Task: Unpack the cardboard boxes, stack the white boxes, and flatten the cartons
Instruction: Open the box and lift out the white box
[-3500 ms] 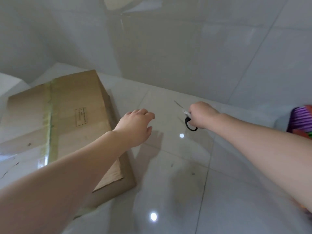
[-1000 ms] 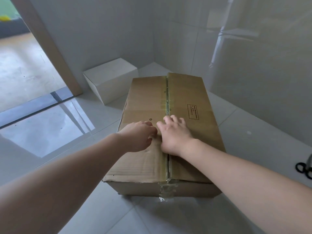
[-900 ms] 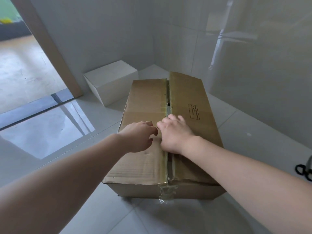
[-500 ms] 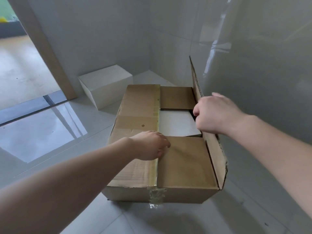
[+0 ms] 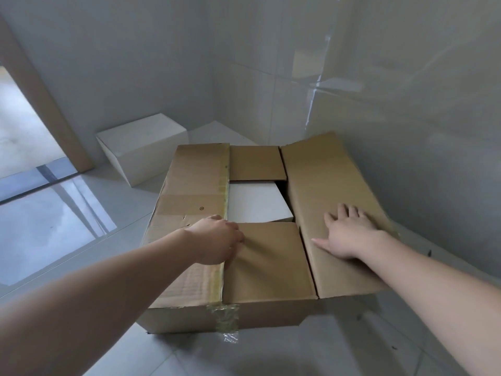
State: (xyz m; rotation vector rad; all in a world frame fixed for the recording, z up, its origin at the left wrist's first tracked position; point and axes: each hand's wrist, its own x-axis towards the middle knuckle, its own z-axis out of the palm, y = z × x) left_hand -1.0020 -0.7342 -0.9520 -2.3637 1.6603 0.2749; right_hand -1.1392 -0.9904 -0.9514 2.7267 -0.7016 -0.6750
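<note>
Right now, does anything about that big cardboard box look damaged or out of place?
Mostly normal unpacking. The cardboard box is half open: its right flap is folded out flat under the right hand, while the left flap stays down. Crumpled tape hangs off the front edge. The left hand grips the left flap's edge.

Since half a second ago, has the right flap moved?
Yes. The right flap has swung from upright down and outward toward the wall, now pressed flat by the right hand.
</note>
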